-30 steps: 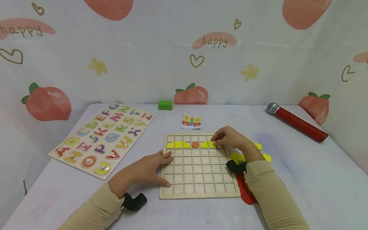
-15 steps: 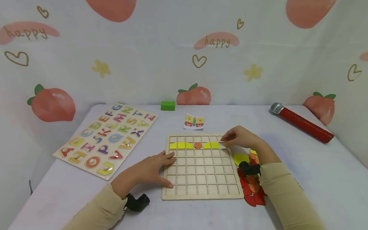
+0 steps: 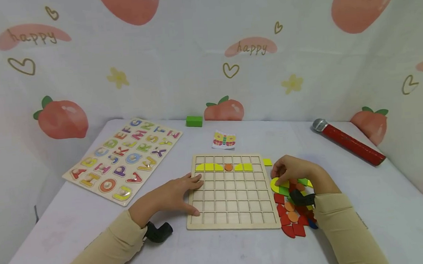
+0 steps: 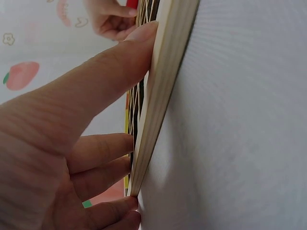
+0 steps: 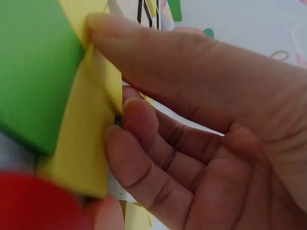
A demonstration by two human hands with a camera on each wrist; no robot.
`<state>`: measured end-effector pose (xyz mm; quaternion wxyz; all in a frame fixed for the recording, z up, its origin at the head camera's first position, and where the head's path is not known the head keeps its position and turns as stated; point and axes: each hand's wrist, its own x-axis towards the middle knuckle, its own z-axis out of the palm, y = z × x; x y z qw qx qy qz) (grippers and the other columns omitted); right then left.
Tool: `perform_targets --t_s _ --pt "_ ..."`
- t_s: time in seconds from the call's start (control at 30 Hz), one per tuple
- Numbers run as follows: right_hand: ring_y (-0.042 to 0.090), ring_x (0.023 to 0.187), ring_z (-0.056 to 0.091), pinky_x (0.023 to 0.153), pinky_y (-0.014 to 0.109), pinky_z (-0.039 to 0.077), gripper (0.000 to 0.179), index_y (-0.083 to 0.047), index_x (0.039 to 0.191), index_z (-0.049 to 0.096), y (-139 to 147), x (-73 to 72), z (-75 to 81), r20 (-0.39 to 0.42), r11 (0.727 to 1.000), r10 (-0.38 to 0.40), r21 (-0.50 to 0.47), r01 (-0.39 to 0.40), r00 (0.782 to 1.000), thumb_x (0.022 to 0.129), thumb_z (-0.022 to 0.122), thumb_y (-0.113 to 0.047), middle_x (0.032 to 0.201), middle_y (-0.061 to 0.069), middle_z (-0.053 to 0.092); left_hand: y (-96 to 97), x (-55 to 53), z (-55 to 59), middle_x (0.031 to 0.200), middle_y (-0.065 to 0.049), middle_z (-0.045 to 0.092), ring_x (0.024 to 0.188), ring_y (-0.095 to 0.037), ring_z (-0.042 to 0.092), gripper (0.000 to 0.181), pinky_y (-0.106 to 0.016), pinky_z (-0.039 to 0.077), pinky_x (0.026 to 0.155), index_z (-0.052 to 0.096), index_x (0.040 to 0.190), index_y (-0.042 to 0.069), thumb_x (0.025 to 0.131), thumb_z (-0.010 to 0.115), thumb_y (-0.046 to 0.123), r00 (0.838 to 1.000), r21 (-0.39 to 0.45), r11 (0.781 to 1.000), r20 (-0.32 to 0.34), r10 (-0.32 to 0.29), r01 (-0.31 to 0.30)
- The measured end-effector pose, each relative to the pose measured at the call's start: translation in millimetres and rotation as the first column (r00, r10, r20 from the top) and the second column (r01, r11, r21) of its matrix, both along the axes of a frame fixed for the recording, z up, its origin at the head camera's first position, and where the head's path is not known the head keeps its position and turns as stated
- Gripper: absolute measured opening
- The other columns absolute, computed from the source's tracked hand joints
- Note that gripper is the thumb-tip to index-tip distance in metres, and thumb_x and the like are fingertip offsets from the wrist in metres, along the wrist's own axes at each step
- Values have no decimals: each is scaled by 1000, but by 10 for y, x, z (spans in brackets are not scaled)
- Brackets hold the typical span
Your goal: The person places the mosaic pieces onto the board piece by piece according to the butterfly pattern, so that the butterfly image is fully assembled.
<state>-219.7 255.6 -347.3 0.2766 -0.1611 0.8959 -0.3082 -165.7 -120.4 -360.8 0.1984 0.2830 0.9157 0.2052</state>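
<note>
A wooden grid board [image 3: 232, 206] lies flat on the table. Its second row holds several yellow pieces and one orange disc [image 3: 228, 167]. My left hand [image 3: 166, 198] rests along the board's left edge with fingers and thumb spread; the left wrist view shows the thumb [image 4: 120, 60] lying on the rim. To the right of the board, my right hand [image 3: 296, 171] reaches into a pile of loose pieces. Close up, its thumb and curled fingertips pinch a thin yellow piece [image 5: 103, 74]. A green piece [image 5: 38, 72] and a blurred red piece [image 5: 38, 201] are beside it.
Red pieces [image 3: 298, 229] and orange discs spread along the board's right side. A yellow square [image 3: 267, 162] lies by its upper right edge. Behind stand a butterfly picture card [image 3: 224, 140] and a green block [image 3: 194, 121]. An alphabet puzzle [image 3: 123, 160] lies left, a red microphone [image 3: 350, 143] right.
My right hand has left the right end of the filled row and moved right and down to the loose pieces. The left hand stays at the board's edge. The view has shifted slightly.
</note>
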Motion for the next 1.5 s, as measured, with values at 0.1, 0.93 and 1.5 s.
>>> perform_targets --t_s 0.1,0.93,1.5 --pt "14 65 51 63 25 48 13 1 86 64 22 1 -5 -19 1000 28 -6 -28 999 79 72 -6 74 3 61 5 -3 8 154 -1 26 145 -29 14 84 -51 22 114 42 141 14 71 76 47 1000 -4 1000 -8 -12 12" --pt "15 70 49 58 24 44 24 2 104 64 13 -143 -9 -102 998 -7 -62 1 995 84 66 -12 80 6 58 11 6 2 154 1 26 145 -28 14 84 -52 22 114 43 140 16 70 77 46 1000 -4 1000 -1 5 -5" --pt "11 63 59 66 26 54 17 7 98 62 -351 -244 -15 -44 981 -142 -140 135 989 88 60 -7 79 7 64 5 -1 -4 154 0 27 145 -29 14 84 -52 22 114 43 140 15 70 77 47 1000 1 1000 -4 -1 1"
